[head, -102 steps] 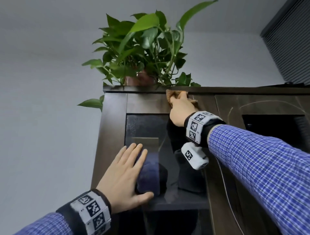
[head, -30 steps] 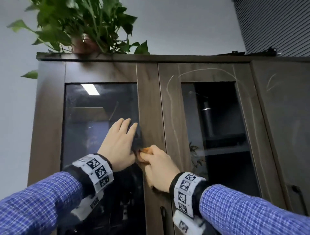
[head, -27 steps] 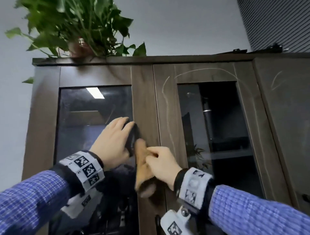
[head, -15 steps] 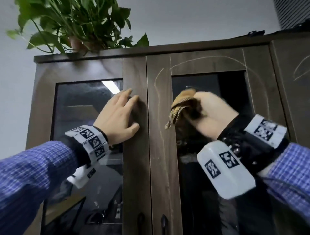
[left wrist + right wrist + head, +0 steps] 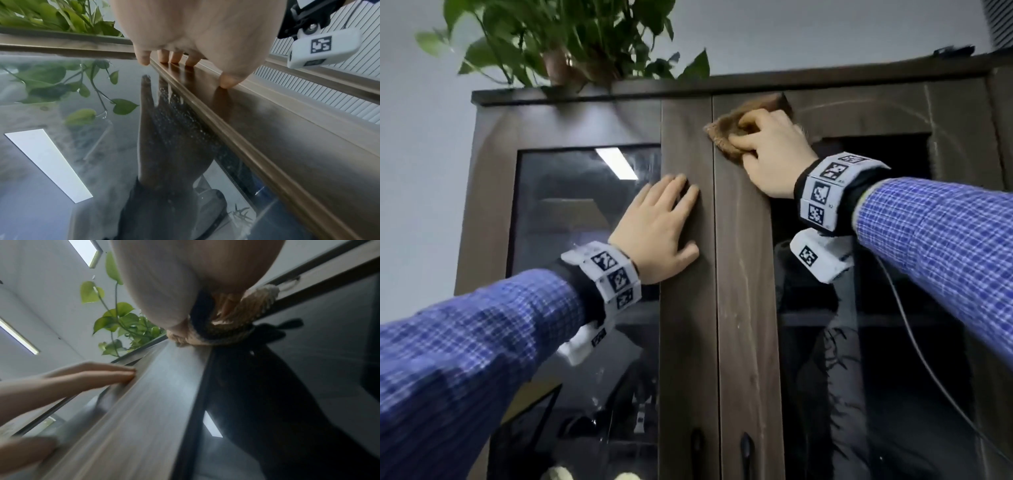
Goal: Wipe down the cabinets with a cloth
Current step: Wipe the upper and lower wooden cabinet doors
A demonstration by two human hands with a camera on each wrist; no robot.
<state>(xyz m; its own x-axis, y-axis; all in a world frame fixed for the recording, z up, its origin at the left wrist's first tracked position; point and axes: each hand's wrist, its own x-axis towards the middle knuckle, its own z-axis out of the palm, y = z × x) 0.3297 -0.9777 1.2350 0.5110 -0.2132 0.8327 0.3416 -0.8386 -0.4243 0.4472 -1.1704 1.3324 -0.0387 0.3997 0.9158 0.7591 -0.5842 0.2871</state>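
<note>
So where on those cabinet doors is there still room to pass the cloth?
Free: the right door's wooden strip below the right hand and cloth, down to the handles. Crowded: the left door's strip under the left hand, and the top by the plant.

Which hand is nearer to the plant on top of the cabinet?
Left. The left hand lies flat on the left door below the plant; the right hand, gripping the cloth, is further right on the other door.

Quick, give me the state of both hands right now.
Left hand: open, fingers flat against the left cabinet door.
Right hand: gripping the brown cloth, pressed to the right door's top corner.
</note>
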